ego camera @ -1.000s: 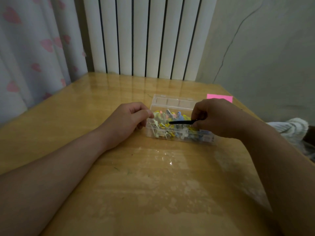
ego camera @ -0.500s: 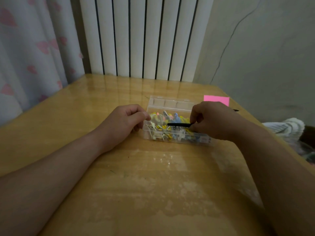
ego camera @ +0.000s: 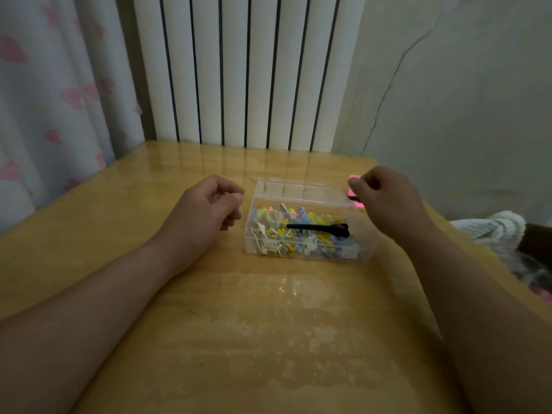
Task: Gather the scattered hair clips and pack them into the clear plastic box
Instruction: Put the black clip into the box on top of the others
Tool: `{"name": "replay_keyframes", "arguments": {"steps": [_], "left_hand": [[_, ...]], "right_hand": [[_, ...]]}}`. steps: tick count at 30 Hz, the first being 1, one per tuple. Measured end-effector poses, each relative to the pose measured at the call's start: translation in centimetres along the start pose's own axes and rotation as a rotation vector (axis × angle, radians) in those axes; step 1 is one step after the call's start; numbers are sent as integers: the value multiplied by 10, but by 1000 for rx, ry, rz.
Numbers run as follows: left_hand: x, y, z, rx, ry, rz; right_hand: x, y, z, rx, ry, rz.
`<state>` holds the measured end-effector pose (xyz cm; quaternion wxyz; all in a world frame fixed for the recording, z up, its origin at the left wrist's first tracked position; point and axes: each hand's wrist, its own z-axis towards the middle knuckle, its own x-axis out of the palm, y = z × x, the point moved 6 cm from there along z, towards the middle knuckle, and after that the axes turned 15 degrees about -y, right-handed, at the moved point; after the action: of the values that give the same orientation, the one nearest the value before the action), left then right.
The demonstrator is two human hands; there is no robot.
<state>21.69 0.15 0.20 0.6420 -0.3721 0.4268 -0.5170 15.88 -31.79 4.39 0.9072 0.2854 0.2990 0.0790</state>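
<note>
The clear plastic box (ego camera: 362,239) stands open in the middle of the wooden table (ego camera: 239,324), its lid tilted back. Several small coloured hair clips (ego camera: 277,231) fill it, and a long black clip (ego camera: 317,228) lies on top of them. My left hand (ego camera: 209,208) hovers just left of the box, fingers loosely curled and holding nothing, apart from the box. My right hand (ego camera: 386,201) is raised at the box's far right corner, fingers loosely curled, nothing in it. A dark thin object (ego camera: 353,198) peeks out beside that hand.
A pink paper note (ego camera: 353,191) lies behind the box, mostly hidden by my right hand. A white radiator (ego camera: 245,70) and a curtain (ego camera: 53,85) stand behind the table. Bedding (ego camera: 493,228) lies off the table's right edge.
My right hand let the black clip go into the box and moved up to the right. My left hand let go of the box's left end and drew back.
</note>
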Motion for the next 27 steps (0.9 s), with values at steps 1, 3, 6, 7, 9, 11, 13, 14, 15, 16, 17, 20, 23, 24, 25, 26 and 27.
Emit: {"name": "replay_keyframes", "arguments": {"steps": [1,3,6,7,9,11,13,14,15,16,17,20,23,24,25,26,27], "left_hand": [[-4,-4,3,-10,-44,-21],[-10,-9,9,-48,-107,-60],[-7,-5,19,-186,-105,-27],[-1,0,21,-257,-81,-16],[15,5,25,-367,-9,-10],[31,9,34,-391,51,69],[43,13,44,-398,81,181],[47,14,49,-399,71,228],[52,14,53,-394,63,264],[57,14,57,-389,61,289],[61,14,59,-386,55,301],[67,16,62,-374,10,193],[65,16,56,-389,-6,20],[62,16,55,-381,-14,-19],[59,17,54,-375,-24,-54],[55,18,53,-374,-37,-85],[52,19,52,-384,-41,-115]], "right_hand": [[0,-10,1,55,-28,18],[7,-24,1,132,-19,40],[19,-36,-1,181,35,39],[22,-38,-2,198,55,42],[29,-41,-3,216,110,57],[36,-43,-7,247,163,97],[39,-45,-9,321,174,173],[41,-45,-9,355,177,217],[42,-46,-9,378,184,257],[44,-47,-9,392,196,284],[45,-48,-9,399,207,295],[44,-52,-9,402,203,335],[43,-53,-7,426,207,438],[44,-55,-6,462,206,481],[43,-56,-5,516,194,529],[42,-56,-3,575,174,579],[39,-56,-1,633,154,624]]}}
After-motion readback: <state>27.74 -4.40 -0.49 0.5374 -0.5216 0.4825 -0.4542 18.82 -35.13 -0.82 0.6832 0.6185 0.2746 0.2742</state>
